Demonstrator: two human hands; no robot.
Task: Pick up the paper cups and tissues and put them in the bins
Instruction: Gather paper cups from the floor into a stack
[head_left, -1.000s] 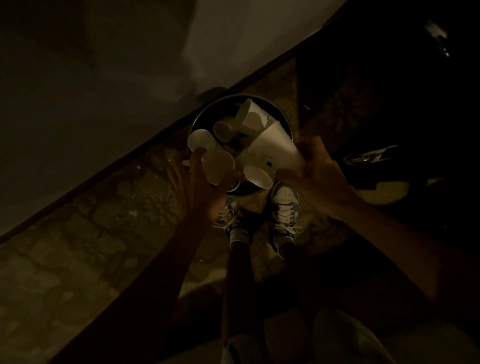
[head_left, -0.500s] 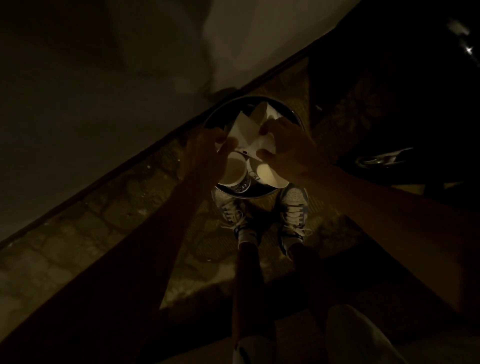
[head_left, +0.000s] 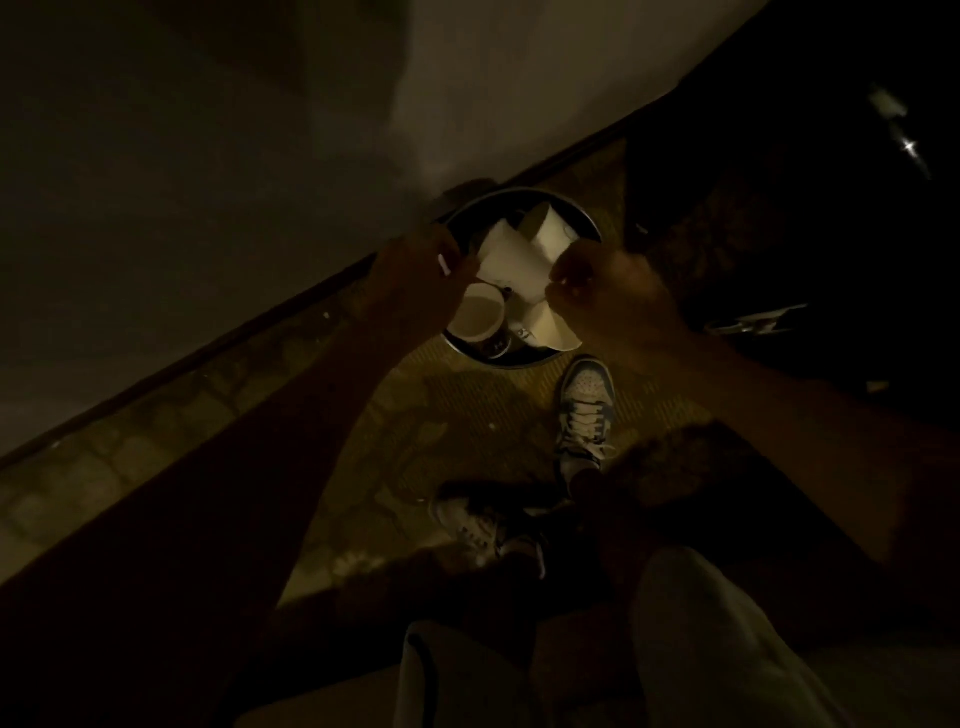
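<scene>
Cups (head_left: 511, 260) in bin (head_left: 519, 194) — left hand (head_left: 415, 270), right hand (head_left: 618, 293) fingers (head_left: 567, 274) flanking them

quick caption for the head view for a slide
Seen from above in dim light: left hand and right hand at a round bin filled with paper cups

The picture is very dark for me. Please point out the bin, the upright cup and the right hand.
bin (head_left: 524, 359): head view, near rim.
upright cup (head_left: 475, 313): head view, pale inside of the cup.
right hand (head_left: 618, 296): head view, back of the hand.
</scene>
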